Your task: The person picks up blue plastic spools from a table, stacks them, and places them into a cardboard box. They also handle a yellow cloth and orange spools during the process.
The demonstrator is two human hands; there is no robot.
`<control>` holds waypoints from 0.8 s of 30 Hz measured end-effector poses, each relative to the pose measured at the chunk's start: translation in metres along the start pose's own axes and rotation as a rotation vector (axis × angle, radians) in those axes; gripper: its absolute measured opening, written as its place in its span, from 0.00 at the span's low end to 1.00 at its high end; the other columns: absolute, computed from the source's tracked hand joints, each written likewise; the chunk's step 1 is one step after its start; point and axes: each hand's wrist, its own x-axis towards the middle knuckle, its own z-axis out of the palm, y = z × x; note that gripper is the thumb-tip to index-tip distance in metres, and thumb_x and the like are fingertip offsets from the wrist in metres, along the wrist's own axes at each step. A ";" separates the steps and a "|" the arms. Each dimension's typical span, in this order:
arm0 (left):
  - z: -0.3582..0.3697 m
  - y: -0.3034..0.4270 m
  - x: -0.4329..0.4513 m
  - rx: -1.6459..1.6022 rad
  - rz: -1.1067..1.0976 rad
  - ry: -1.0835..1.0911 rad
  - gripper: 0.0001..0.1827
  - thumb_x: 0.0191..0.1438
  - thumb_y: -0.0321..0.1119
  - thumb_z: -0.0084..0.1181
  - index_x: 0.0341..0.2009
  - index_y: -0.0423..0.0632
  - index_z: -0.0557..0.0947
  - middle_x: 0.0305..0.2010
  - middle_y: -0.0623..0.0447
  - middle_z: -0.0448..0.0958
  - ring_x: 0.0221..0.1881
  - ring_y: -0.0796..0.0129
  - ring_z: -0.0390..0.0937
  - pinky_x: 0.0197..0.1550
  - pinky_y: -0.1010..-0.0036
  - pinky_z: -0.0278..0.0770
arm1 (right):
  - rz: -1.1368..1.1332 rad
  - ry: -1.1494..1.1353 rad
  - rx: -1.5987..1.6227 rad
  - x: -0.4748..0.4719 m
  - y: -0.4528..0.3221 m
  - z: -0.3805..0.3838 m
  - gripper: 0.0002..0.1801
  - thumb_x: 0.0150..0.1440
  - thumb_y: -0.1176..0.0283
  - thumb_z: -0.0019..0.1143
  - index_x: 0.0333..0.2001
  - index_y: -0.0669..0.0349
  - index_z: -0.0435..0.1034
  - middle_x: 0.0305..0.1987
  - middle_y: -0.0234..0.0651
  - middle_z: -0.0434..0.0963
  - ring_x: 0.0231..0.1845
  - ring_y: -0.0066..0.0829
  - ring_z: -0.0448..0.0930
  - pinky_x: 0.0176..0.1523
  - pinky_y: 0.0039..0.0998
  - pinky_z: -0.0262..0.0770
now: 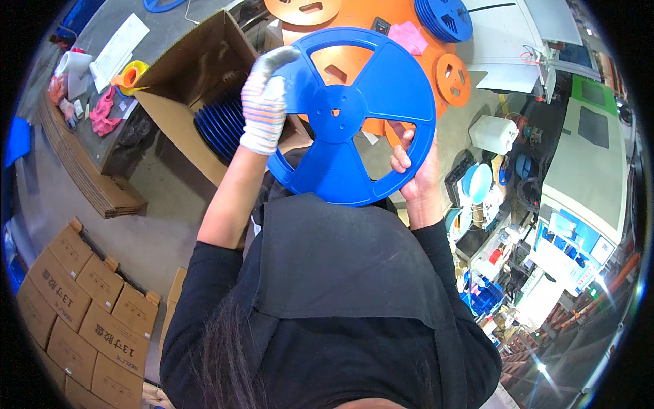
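A large blue plastic reel flange (337,115) with wide cut-outs and a small centre hole is held up before my chest, its face toward me. My right hand (416,166), bare, grips its lower right rim, with fingertips showing through a cut-out. My left hand (265,102) wears a striped knit glove with grey fingertips and lies against the left rim. Whether it grips the rim there cannot be told. Just left of that hand, an open cardboard box (173,117) holds a row of blue flanges (217,130) standing on edge.
Beyond the flange is an orange surface (352,13) with orange discs (452,79), stacked blue flanges (444,20) and a pink cloth (407,37). Tape rolls (130,75) lie on the grey table (168,30). Flattened cardboard (92,163) and stacked cartons (87,307) stand left. A white jerrycan (491,134) is right.
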 end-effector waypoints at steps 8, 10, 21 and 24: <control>-0.059 -0.045 -0.047 0.653 0.014 0.175 0.10 0.54 0.29 0.60 0.41 0.42 0.79 0.45 0.46 0.75 0.43 0.64 0.75 0.48 0.71 0.73 | -0.090 0.012 0.016 0.000 0.001 -0.004 0.29 0.67 0.44 0.28 0.37 0.57 0.69 0.61 0.45 0.68 0.15 0.17 0.67 0.21 0.19 0.66; -0.037 -0.035 -0.052 0.820 0.016 0.005 0.25 0.54 0.39 0.62 0.55 0.45 0.73 0.53 0.48 0.72 0.50 0.64 0.70 0.55 0.70 0.68 | -0.118 0.036 0.004 0.001 0.000 0.002 0.30 0.66 0.43 0.28 0.39 0.57 0.69 0.57 0.44 0.71 0.17 0.19 0.69 0.24 0.22 0.68; -0.014 -0.001 -0.073 -1.344 -0.902 -0.129 0.41 0.52 0.56 0.55 0.64 0.45 0.63 0.57 0.42 0.72 0.57 0.51 0.72 0.62 0.55 0.68 | -0.611 -0.491 -0.950 -0.001 0.032 0.074 0.34 0.63 0.49 0.45 0.62 0.64 0.62 0.69 0.47 0.61 0.72 0.41 0.56 0.72 0.39 0.49; -0.029 0.002 -0.085 -1.462 -0.848 -0.179 0.42 0.52 0.56 0.56 0.64 0.44 0.62 0.53 0.42 0.73 0.54 0.49 0.73 0.61 0.53 0.69 | -0.665 -0.168 -0.763 0.007 0.027 0.056 0.22 0.67 0.60 0.39 0.57 0.64 0.64 0.68 0.45 0.62 0.71 0.37 0.58 0.72 0.39 0.50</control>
